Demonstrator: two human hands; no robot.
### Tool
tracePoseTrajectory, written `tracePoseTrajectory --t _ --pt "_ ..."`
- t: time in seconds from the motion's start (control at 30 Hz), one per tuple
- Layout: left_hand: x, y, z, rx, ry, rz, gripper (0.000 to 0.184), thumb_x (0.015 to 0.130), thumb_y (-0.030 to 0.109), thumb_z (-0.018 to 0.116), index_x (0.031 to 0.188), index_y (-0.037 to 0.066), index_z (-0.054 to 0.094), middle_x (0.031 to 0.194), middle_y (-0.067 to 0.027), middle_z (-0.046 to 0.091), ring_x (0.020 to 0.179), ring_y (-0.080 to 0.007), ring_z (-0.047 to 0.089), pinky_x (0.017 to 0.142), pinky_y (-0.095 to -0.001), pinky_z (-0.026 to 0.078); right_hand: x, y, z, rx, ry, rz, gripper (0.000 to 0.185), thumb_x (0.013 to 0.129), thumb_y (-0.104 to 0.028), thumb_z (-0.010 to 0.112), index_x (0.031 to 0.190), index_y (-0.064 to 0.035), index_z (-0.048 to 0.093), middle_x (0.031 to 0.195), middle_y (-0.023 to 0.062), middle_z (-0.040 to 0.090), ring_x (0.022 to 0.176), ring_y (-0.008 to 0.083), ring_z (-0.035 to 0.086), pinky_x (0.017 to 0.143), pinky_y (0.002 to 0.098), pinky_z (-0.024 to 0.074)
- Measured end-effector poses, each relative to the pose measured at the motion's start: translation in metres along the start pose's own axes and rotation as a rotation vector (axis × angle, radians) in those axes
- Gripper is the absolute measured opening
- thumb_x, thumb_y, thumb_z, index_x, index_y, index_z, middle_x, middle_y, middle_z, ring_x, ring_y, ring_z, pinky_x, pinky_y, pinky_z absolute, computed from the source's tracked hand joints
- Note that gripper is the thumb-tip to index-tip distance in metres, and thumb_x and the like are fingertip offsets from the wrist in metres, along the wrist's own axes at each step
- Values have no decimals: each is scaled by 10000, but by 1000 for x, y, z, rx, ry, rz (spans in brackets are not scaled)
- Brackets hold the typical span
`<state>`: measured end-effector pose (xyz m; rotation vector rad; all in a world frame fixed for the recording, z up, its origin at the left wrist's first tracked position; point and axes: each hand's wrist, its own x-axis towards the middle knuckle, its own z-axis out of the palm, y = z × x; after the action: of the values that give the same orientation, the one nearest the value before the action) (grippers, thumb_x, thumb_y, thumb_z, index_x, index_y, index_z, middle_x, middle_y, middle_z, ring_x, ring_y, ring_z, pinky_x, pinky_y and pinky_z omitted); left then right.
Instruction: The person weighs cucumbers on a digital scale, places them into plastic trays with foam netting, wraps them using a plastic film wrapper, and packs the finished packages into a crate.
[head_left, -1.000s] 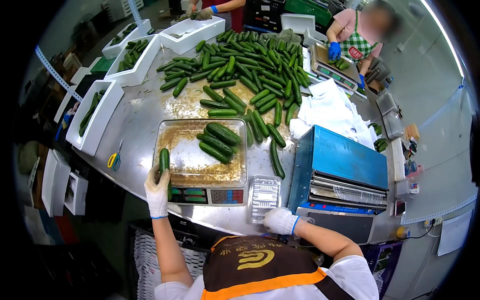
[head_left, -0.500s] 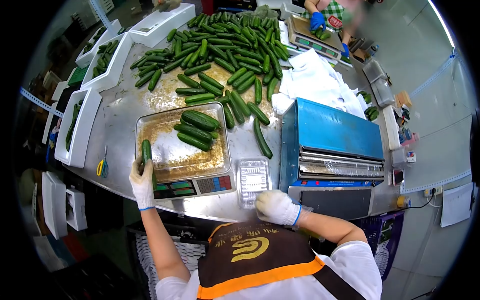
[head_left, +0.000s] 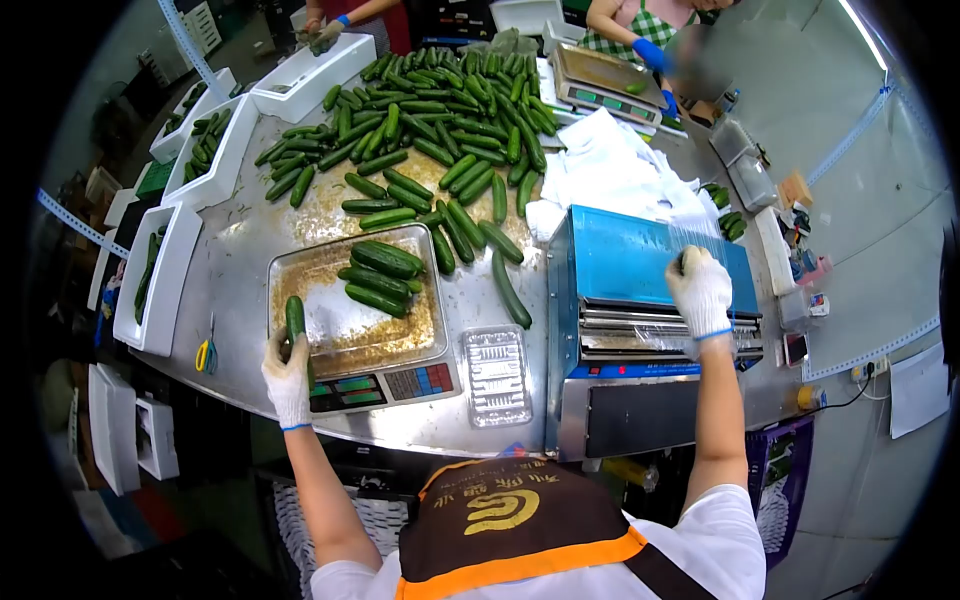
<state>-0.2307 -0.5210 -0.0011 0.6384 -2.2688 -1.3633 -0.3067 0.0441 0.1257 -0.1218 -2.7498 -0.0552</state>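
Note:
My left hand [head_left: 288, 378], in a white glove, is closed around a cucumber [head_left: 295, 318] at the left edge of the scale [head_left: 420, 381]. Several cucumbers [head_left: 380, 275] lie heaped on the scale's metal pan [head_left: 300, 340]. To the right of the scale, a clear plastic tray [head_left: 497, 385] rests on the metal table. My gloved right hand [head_left: 700, 295] is above the blue film wrapping machine [head_left: 640, 255], fingers pinched on clear plastic film [head_left: 697, 238] that stretches over the machine's top.
A large pile of cucumbers [head_left: 450, 110] covers the table's far side. White foam boxes [head_left: 160, 290] line the left edge, near scissors [head_left: 207, 350]. White cloths [head_left: 600, 170] lie behind the machine. At the back, a co-worker's blue-gloved hand [head_left: 650, 55] is by another scale [head_left: 605, 75].
My right hand has moved from beside the plastic tray up and right onto the wrapping machine, where it grips film. My left hand still holds the cucumber. The co-worker's cucumbers have mostly left the far scale.

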Motion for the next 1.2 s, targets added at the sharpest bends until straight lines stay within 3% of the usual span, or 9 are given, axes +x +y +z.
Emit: tracePoseTrajectory --t 0.13,0.37,0.5,0.63,0.7,0.83,0.9,1.03,1.2 --pt "-7 7 2 -69 1 21 373 873 154 694 1178 -49 629 853 -75 658 737 -120 571 650 -282 468 20 39 46 -120 -322 155 292 791 -272 631 843 4 710 883 263 679 840 417 678 784 497 538" --pt "-31 23 -17 7 28 -13 395 862 162 716 1192 -33 619 849 -95 674 724 -121 589 644 -282 478 24 28 48 -88 -438 131 532 867 -499 580 853 17 707 917 282 680 888 435 673 817 494 527" --pt "-64 44 -17 10 -21 27 416 837 154 718 1201 -20 620 914 -120 692 788 -171 652 710 -295 522 32 1 24 86 -143 53 363 903 -378 625 978 -25 669 898 222 695 838 394 675 722 481 517" --pt "-97 54 7 13 -305 129 458 802 179 742 1201 -11 620 1013 -104 681 864 -171 643 783 -301 525 28 -79 -5 539 -259 -149 346 863 -277 696 1097 -25 662 953 200 689 820 363 674 774 439 535" --pt "-114 56 26 18 -445 258 477 799 230 751 1197 -2 626 1055 -153 691 935 -221 674 829 -323 539 17 -130 -20 548 -394 -546 419 819 -236 731 1173 -33 638 1087 190 669 941 342 662 844 420 526" --pt "-136 79 56 -257 -809 58 432 843 153 751 1218 -8 611 1031 -140 707 943 -173 678 831 -306 547 -14 -223 -34 472 -691 -1291 630 721 -293 782 1273 -72 576 1136 169 630 1111 315 582 942 415 477" --pt "-138 84 62 -317 -900 -27 397 872 140 732 1213 -22 608 1044 -133 700 948 -153 660 826 -301 531 -39 -232 -5 618 -639 -1411 592 771 -247 728 1306 -73 543 1024 161 646 1005 317 626 871 432 510" --pt "-124 72 59 -306 -955 -188 365 931 257 657 1221 40 612 1045 -191 701 967 -320 697 837 -353 533 -27 -235 11 247 -843 -1427 417 806 -181 667 1196 -54 593 902 127 652 875 317 662 765 443 538" --pt "-104 46 21 -225 -618 -130 215 942 152 624 1098 11 666 932 -131 709 834 -186 684 756 -299 537 50 -226 53 -77 -686 -1292 152 838 -140 598 954 -72 669 903 115 674 867 291 680 747 412 559"
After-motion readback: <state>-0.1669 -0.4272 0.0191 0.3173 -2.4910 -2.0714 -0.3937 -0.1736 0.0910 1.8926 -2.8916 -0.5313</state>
